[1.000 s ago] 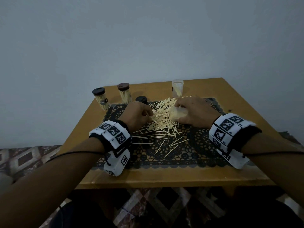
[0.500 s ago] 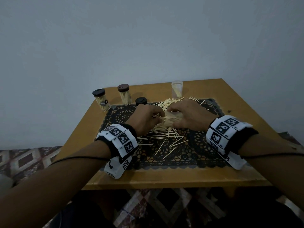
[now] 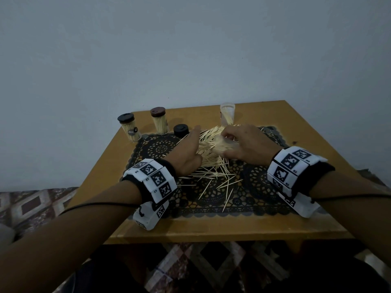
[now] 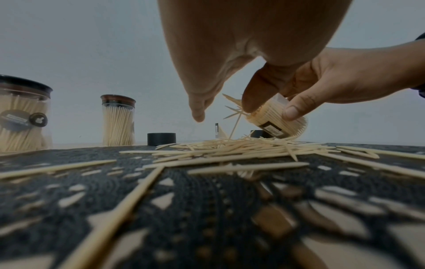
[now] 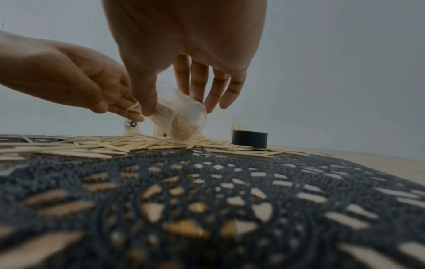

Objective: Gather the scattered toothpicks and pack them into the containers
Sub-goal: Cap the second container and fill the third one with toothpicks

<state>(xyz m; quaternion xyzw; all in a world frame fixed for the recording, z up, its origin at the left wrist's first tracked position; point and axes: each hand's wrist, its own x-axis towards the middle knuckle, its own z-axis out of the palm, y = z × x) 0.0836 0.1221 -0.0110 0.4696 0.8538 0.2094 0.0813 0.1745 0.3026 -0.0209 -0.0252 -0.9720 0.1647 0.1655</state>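
black lace mat [image 3: 249, 199], wooden table [image 3: 211, 227], patterned floor, perhaps tiled [image 3: 31, 204]

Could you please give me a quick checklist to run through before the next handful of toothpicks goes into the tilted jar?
1. Right hand grips the tilted jar: ok.
2. Jar mouth faces the left hand: ok.
3. Left hand's fingers at the mouth, feeding toothpicks: ok.
4. Room left in the jar: cannot tell.
5. Loose toothpicks all gathered from the mat: not ok.
6. A loose lid within reach: ok.

labels: jar [image 3: 129, 130] sticker, held container [image 4: 277, 121] barcode | text: none legible
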